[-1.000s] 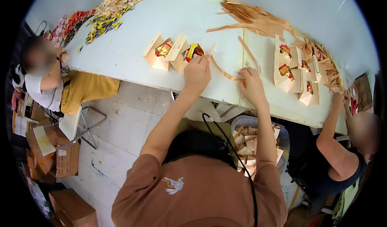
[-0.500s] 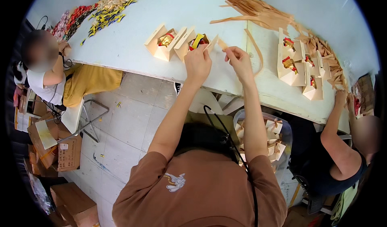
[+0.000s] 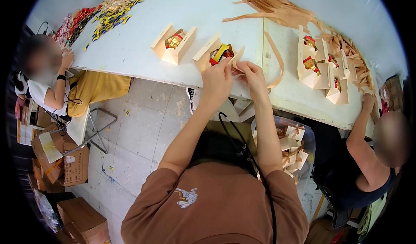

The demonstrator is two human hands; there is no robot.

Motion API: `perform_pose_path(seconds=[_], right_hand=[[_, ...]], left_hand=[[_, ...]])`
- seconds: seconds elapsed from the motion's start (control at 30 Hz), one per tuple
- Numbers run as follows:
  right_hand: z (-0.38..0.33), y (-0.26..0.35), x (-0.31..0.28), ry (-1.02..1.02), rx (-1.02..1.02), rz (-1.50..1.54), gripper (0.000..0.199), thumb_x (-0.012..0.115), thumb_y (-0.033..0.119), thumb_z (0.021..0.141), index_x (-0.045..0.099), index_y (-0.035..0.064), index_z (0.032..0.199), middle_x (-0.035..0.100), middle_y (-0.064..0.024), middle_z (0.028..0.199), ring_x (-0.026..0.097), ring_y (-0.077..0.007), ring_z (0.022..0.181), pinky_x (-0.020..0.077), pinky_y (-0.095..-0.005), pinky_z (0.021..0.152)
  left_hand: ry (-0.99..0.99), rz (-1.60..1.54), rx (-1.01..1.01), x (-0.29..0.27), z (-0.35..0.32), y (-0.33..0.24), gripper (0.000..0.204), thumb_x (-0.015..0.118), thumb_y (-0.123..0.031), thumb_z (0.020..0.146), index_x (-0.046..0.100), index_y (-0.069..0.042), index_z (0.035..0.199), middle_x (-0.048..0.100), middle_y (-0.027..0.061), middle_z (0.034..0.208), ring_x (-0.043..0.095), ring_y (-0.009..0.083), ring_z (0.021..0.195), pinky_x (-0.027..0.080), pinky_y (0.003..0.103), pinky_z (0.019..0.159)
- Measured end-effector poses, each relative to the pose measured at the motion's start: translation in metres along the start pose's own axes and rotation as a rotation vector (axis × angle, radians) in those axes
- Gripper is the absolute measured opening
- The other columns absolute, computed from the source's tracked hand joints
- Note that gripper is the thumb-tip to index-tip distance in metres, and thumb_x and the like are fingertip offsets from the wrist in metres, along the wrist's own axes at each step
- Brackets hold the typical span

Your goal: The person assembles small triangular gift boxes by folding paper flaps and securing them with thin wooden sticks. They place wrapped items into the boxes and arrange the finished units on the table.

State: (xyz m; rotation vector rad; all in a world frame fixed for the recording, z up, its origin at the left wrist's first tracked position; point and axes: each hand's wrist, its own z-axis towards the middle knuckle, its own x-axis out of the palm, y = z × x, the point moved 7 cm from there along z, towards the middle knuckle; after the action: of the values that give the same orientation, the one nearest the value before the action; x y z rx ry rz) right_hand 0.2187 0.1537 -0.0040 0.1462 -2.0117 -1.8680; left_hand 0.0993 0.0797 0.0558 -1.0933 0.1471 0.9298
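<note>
A cream folded-card gift box [image 3: 200, 58] stands on the table with its top spread, holding a yellow-wrapped sweet [image 3: 222, 50] among red-wrapped pieces. My left hand [image 3: 218, 80] is closed at the box's near right side, its fingertips pinching the raised flap [image 3: 239, 54]. Against the same flap, my right hand [image 3: 252, 76] is closed in a pinch on a short tan strip, mostly hidden by the fingers. Just left stands a similar box [image 3: 171, 53] with a gold-and-red wrapped piece [image 3: 174, 40], touched by neither hand.
Tan ribbons [image 3: 277, 9] lie along the back right; one loose ribbon [image 3: 276, 55] curves beside my right hand. Several filled boxes [image 3: 313, 77] stand at right. Wrapped sweets [image 3: 110, 18] lie far left. A plastic bin [image 3: 311, 150] holds bow-tied boxes. People sit at left and right.
My right hand has moved in and down against the flap, meeting my left fingertips. The box has shifted right, away from its neighbour, and turned slightly.
</note>
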Motion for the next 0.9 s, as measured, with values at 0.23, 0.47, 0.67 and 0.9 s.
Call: perform_pose_path(seconds=[0.23, 0.47, 0.67, 0.9], right_hand=[[-0.02, -0.002, 0.001, 0.01, -0.034, 0.039, 0.023, 0.06, 0.021, 0.095, 0.068, 0.0, 0.091, 0.07, -0.0057, 0.085, 0.063, -0.0113, 0.077, 0.0475, -0.0253, 0.07], [-0.062, 0.012, -0.004, 0.017, -0.117, -0.222, 0.029, 0.055, 0.025, 0.1, 0.062, -0.0011, 0.089, 0.064, -0.0031, 0.076, 0.056, -0.0092, 0.071, 0.0471, -0.025, 0.069], [-0.078, 0.02, -0.012, -0.085, -0.121, -0.439, 0.036, 0.056, 0.027, 0.1, 0.06, -0.0024, 0.079, 0.057, -0.002, 0.065, 0.048, -0.0069, 0.063, 0.0397, -0.0251, 0.059], [-0.082, 0.019, -0.013, -0.184, -0.1, -0.447, 0.036, 0.059, 0.022, 0.096, 0.062, -0.0022, 0.07, 0.052, -0.0003, 0.056, 0.042, -0.006, 0.054, 0.0341, -0.026, 0.05]], left_hand=[[-0.01, -0.034, 0.035, -0.006, -0.02, -0.011, 0.025, 0.06, -0.008, 0.089, 0.069, -0.001, 0.111, 0.067, 0.0183, 0.075, 0.066, 0.0319, 0.067, 0.049, 0.04, 0.061], [-0.021, 0.082, 0.288, -0.006, -0.061, -0.032, 0.034, 0.065, -0.002, 0.084, 0.064, -0.001, 0.118, 0.07, 0.0138, 0.092, 0.067, 0.0284, 0.079, 0.052, 0.038, 0.067], [-0.029, 0.061, 0.381, -0.009, -0.079, -0.044, 0.031, 0.067, -0.001, 0.082, 0.066, -0.003, 0.113, 0.07, 0.0117, 0.102, 0.068, 0.0279, 0.084, 0.055, 0.037, 0.074], [-0.016, 0.161, 0.274, -0.059, -0.029, -0.035, 0.016, 0.068, -0.006, 0.081, 0.07, -0.005, 0.097, 0.07, 0.0067, 0.091, 0.063, 0.0252, 0.086, 0.053, 0.035, 0.072]])
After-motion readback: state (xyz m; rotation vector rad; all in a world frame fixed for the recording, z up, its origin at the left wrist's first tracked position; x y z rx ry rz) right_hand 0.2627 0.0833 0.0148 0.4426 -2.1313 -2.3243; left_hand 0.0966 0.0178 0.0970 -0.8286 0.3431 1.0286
